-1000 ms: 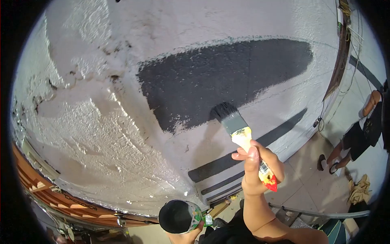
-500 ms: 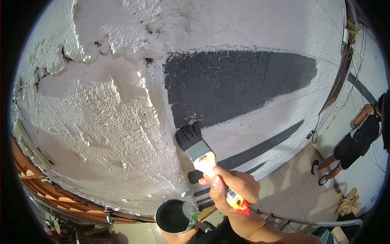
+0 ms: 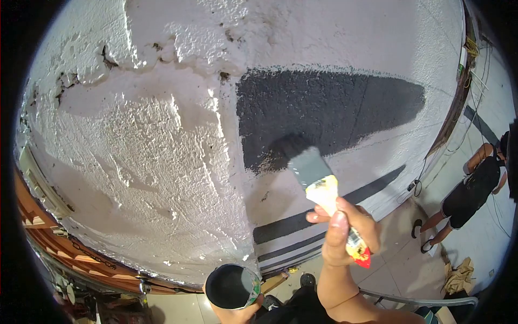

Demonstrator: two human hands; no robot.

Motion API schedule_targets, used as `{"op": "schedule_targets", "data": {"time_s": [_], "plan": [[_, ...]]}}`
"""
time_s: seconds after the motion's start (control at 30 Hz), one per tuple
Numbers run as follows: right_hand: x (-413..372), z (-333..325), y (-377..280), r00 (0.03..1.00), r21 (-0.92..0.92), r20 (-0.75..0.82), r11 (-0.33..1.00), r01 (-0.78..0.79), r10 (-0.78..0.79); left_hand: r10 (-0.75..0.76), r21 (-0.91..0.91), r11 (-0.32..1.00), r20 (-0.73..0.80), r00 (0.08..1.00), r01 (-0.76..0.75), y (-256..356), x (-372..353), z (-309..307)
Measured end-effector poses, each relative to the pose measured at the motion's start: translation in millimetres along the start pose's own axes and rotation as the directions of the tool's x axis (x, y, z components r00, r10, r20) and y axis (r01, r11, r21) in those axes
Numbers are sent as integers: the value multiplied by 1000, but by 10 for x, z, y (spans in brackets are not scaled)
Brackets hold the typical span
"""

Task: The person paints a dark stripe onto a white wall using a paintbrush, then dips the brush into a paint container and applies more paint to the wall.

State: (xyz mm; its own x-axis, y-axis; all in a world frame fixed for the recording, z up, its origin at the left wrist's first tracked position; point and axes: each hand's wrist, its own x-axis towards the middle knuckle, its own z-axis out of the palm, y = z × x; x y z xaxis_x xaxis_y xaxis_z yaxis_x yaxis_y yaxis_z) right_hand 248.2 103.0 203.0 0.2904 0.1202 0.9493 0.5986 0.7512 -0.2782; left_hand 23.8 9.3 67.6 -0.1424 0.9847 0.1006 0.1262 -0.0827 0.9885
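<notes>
My right hand [image 3: 348,232] is closed around the handle of a paintbrush [image 3: 322,186], whose red-tipped end sticks out below my fingers. Dark bristles meet the lower left part of a dark grey painted patch [image 3: 324,102] on the white wall. My left hand [image 3: 237,313] wraps round a cup of dark grey paint [image 3: 229,287] at the bottom of the view; most of its fingers are hidden by the cup. Below the patch, a narrower dark grey stripe [image 3: 324,211] runs along the wall, with thinner stripes under it.
Rough, cracked plaster [image 3: 140,140] covers the left wall up to the corner. A person [image 3: 469,183] in dark clothes stands at right. Crumpled brown paper [image 3: 458,274] lies on the floor near a metal rail [image 3: 421,297]. An orange wooden piece [image 3: 81,259] is at lower left.
My right hand and the brush have moved right and up from the patch's lower left corner. The cup has barely moved. The view has shifted slightly.
</notes>
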Motion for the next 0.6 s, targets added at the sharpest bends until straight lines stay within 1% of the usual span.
{"op": "schedule_targets", "data": {"time_s": [0.03, 0.1, 0.13, 0.2, 0.23, 0.3, 0.33, 0.4, 0.43, 0.47, 0.53, 0.6], "plan": [[11, 38, -21, 998, -34, 60, 999, 15, -13, 68, -44, 997, 10, 998, -68, -48, 16, 26], [-4, 60, -106, 986, -123, 167, 992, 38, -17, 93, -37, 995, -21, 995, -93, -103, 20, 61], [-38, 69, -81, 985, -94, 166, 994, 59, -43, 110, -36, 993, -39, 993, -111, -113, 21, 71], [-92, -32, -36, 966, -86, 253, 994, 69, -46, 25, -1, 1000, -84, 996, -25, -15, -33, 42], [-75, -47, -32, 972, -76, 225, 994, 85, -66, -15, 13, 1000, -106, 994, 16, 28, -45, 34], [-48, -76, -44, 981, -60, 169, 993, 103, -91, -65, 27, 997, -54, 996, 67, 42, -35, -15], [-10, -74, -64, 980, -69, 172, 991, 115, -101, -92, 40, 995, -28, 995, 93, 39, -34, -37], [91, -49, -114, 978, -90, 175, 987, 134, -117, -36, -14, 999, -52, 998, 35, -84, -51, -28], [110, -25, -115, 969, -107, 216, 983, 148, -123, -7, -44, 999, -64, 998, 5, -125, -43, -7], [108, 18, -52, 959, -51, 247, 986, 157, -140, 20, -48, 999, -54, 998, -22, -127, -21, 7], [69, -59, -44, 952, -55, 299, 995, 83, -63, 59, -48, 997, -39, 998, -61, -134, -40, -6], [73, -129, -58, 962, -45, 273, 999, -17, 28, 16, -51, 999, -22, 1000, -17, -43, -44, 2]]}}
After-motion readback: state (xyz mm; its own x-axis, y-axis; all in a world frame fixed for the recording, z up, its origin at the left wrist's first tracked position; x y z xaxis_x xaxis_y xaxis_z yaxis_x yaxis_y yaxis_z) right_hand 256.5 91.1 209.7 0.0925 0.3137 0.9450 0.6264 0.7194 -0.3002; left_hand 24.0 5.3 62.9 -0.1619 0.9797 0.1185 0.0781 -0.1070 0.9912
